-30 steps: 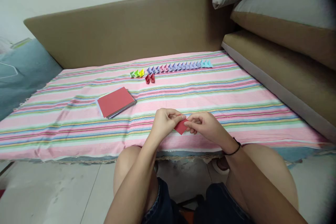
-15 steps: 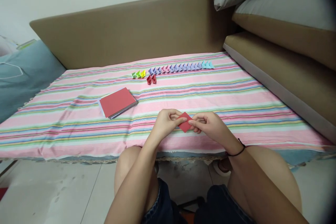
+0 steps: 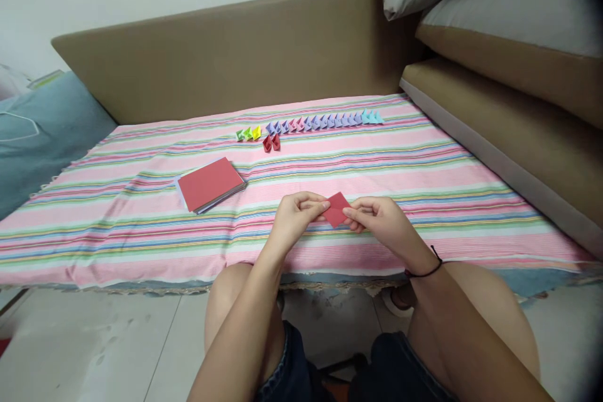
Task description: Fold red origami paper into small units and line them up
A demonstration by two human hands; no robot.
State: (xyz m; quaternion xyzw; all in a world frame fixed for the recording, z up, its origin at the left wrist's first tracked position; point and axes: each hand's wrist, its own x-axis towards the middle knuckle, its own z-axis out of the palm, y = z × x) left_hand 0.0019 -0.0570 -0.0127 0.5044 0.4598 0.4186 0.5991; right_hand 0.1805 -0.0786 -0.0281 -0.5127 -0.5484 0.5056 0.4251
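Through the head view I watch both forearms rise from the bottom edge and angle inward, wrists bent, over the striped cloth (image 3: 452,201). The left hand (image 3: 300,213) pinches one corner of a small red paper (image 3: 337,211) between thumb and fingers; the right hand (image 3: 375,216) grasps the opposite corner likewise, holding it as a diamond in front of the knees (image 3: 494,314). The thumbs cover the side corners, and I can't see its underside. Whether it touches the cloth, I can't quite tell. The frame cuts off both elbows.
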